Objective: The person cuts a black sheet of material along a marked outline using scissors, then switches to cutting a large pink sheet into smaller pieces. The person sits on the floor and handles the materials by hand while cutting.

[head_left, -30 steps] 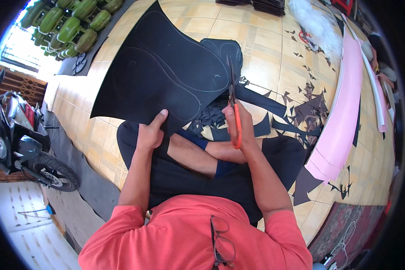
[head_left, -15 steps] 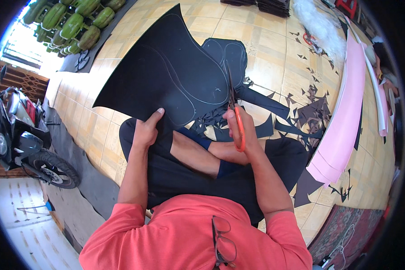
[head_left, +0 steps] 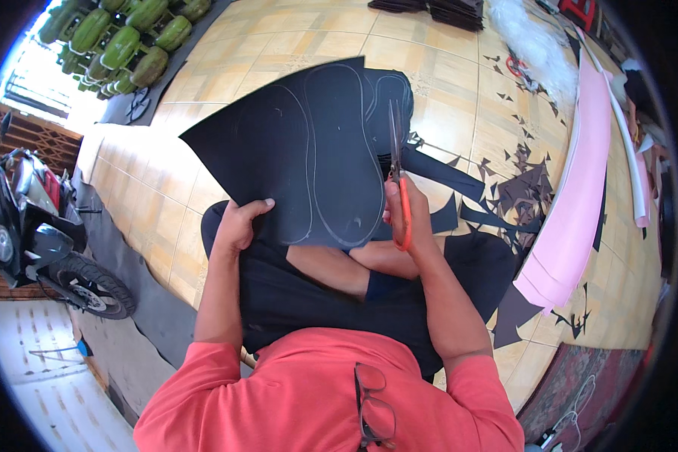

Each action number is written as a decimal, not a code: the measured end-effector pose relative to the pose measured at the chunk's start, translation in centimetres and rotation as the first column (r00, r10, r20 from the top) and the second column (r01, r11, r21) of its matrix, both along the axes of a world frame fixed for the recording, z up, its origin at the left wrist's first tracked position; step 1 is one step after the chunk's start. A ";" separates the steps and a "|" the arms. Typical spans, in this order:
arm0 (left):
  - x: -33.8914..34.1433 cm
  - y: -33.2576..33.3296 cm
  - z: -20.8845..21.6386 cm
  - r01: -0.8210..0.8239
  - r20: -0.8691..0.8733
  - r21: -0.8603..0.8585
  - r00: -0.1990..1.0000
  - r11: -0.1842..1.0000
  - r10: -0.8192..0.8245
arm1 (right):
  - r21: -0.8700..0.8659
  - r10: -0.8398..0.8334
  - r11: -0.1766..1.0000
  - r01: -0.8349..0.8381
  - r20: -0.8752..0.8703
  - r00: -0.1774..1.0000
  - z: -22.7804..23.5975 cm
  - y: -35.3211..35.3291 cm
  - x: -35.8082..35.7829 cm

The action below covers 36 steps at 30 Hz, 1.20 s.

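My left hand point(head_left: 245, 222) grips the lower left edge of a black sheet point(head_left: 271, 158), thumb on top and fingers underneath. Pale outlines shaped like shoe soles are drawn on the sheet. Orange-handled scissors point(head_left: 405, 215) are in my right hand point(head_left: 416, 209), blades pointing away from me and slightly apart. The blades stand by the sheet's right edge, over or beside a pile of dark sole-shaped pieces point(head_left: 393, 90) on the floor; contact cannot be made out. The sheet's lower edge hangs over my crossed legs.
Dark offcuts point(head_left: 527, 188) litter the tiled floor to the right, beside a long pink sheet point(head_left: 572, 203). White fluffy material point(head_left: 531, 53) and red-handled scissors point(head_left: 515, 66) lie farther off. A motorcycle point(head_left: 49, 233) stands left, green gas cylinders point(head_left: 120, 45) far left.
The sheet has turned and come down closer to my lap, its far corner shifting right and nearer. My left hand moved slightly nearer. The scissors' blades now lie clear of the outline's edge.
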<state>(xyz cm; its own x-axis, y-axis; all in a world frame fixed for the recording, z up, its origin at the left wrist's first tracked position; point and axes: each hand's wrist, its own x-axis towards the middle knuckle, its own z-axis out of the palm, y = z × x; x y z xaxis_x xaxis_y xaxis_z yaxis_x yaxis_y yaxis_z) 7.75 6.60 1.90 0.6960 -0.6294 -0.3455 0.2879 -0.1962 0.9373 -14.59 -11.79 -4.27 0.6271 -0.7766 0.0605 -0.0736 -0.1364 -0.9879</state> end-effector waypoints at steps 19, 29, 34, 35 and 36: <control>2.1 1.1 1.6 0.212 -0.023 0.228 0.977 0.950 -0.213 | -0.027 0.073 0.997 -0.074 -0.014 0.997 1.6 -1.0 -1.8; 6.0 2.7 4.2 0.239 0.139 0.424 0.936 0.874 -0.323 | -0.065 0.166 0.985 -0.163 0.053 0.985 2.0 -0.7 -1.3; 8.4 2.7 6.7 0.267 0.190 0.547 0.883 0.793 -0.429 | 0.049 0.281 0.959 -0.281 -0.011 0.960 3.3 -1.0 -2.2; 8.1 2.2 7.4 0.273 0.210 0.590 0.857 0.760 -0.471 | 0.064 0.287 0.956 -0.285 -0.023 0.958 3.1 -1.0 -2.3; 7.9 1.8 7.9 0.276 0.228 0.631 0.828 0.725 -0.513 | 0.080 0.291 0.954 -0.288 -0.034 0.956 2.9 -0.9 -2.4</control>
